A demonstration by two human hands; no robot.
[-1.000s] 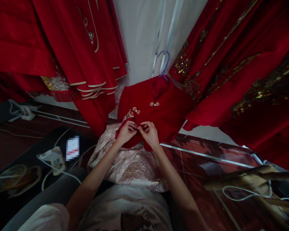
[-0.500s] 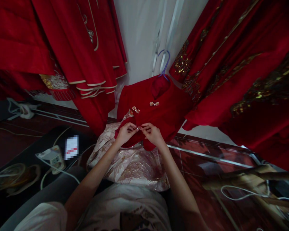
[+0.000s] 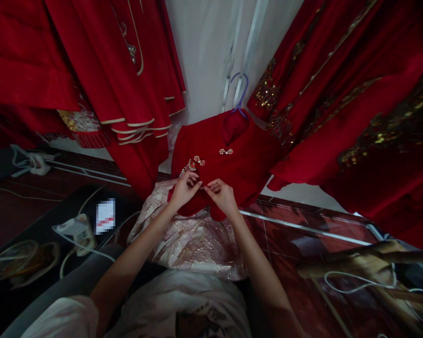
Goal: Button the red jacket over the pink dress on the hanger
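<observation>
A red jacket (image 3: 197,136) hangs on a purple hanger (image 3: 246,89) in front of me, with beaded flower-shaped clasps down its front. One clasp (image 3: 226,151) sits just below the collar, and another beaded ornament (image 3: 199,160) lies further left. My left hand (image 3: 183,191) is at the jacket's lower front, thumb and forefinger a little apart beside a lower clasp. My right hand (image 3: 223,196) pinches that lower clasp at the jacket's edge; the fingers cover most of it. Beneath the jacket, a shiny pale pink cloth (image 3: 193,244) spreads over my lap.
Red garments (image 3: 141,94) hang at left, and red gold-embroidered ones (image 3: 320,126) at right. A power strip (image 3: 79,234) with white cables lies on a dark surface at left, near a clear round container (image 3: 14,263). Wooden bars (image 3: 356,263) with a white cord stand at lower right.
My left thumb and fingers have come away from the lower clasp, moving slightly up and apart. The right hand stays at the clasp, almost unmoved.
</observation>
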